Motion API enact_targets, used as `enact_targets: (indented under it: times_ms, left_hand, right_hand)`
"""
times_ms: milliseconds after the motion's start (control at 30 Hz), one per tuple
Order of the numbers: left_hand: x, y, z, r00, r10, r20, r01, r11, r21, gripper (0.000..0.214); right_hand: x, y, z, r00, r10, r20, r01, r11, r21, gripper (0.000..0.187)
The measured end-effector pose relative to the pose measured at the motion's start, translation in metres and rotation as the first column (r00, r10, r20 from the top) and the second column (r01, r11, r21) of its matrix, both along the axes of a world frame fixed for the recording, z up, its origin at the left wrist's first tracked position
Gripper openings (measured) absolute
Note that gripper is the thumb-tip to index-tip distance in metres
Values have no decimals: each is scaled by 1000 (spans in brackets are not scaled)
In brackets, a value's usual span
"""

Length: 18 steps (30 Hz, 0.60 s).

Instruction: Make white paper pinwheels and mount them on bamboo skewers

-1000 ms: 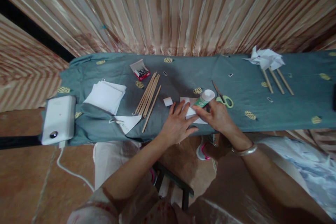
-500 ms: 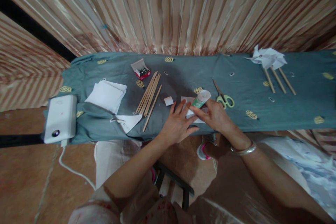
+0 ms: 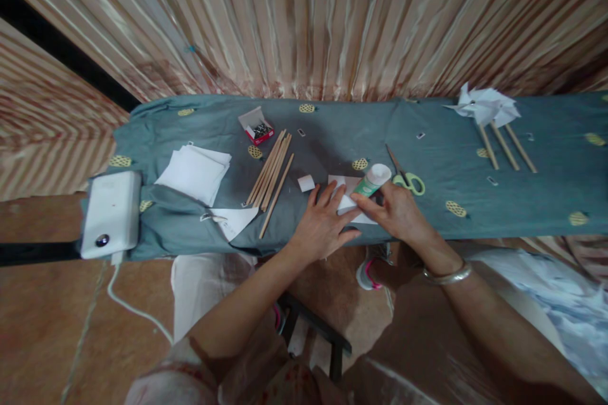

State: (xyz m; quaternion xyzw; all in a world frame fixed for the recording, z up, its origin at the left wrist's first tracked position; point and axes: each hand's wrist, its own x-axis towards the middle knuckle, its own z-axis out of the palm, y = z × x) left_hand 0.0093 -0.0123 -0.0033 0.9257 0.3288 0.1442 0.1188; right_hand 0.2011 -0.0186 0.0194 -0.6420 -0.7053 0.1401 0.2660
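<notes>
My right hand is closed round a green and white glue stick, which leans over a white paper on the cloth. The glue stick's lower end meets the paper near my left fingers. With fingers spread, my left hand presses flat on the paper's left part and hides much of it. A small white cap lies just beyond my left fingertips. Beside my right hand rest scissors with light green handles, blades pointing away from me.
Left of my hands lie several wooden sticks, a red box of pins, a stack of white paper and a white power bank with a cable. Paper pinwheels on sticks lie at the far right of the cloth.
My right hand has slid the glue stick a little to the right across the paper. My left hand stays pressed in place.
</notes>
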Motion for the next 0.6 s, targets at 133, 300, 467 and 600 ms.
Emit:
enact_targets:
  times_ms: [133, 300, 467, 600]
  left_hand:
    - [0, 0, -2, 1000, 0, 3, 0, 1000, 5, 53]
    - [0, 0, -3, 1000, -1, 5, 1, 1000, 1, 52]
    - [0, -1, -2, 1000, -8, 13, 8, 1000, -2, 52]
    - [0, -1, -2, 1000, -8, 6, 8, 1000, -1, 52]
  right_hand:
    - [3, -1, -1, 1000, -16, -3, 16, 1000, -15, 48]
    - [1, 1, -1, 999, -43, -30, 42, 998, -36, 47]
    - [-2, 5, -1, 997, -59, -41, 58, 997, -45, 46]
    - [-5, 9, -1, 998, -48, -46, 45, 997, -57, 47]
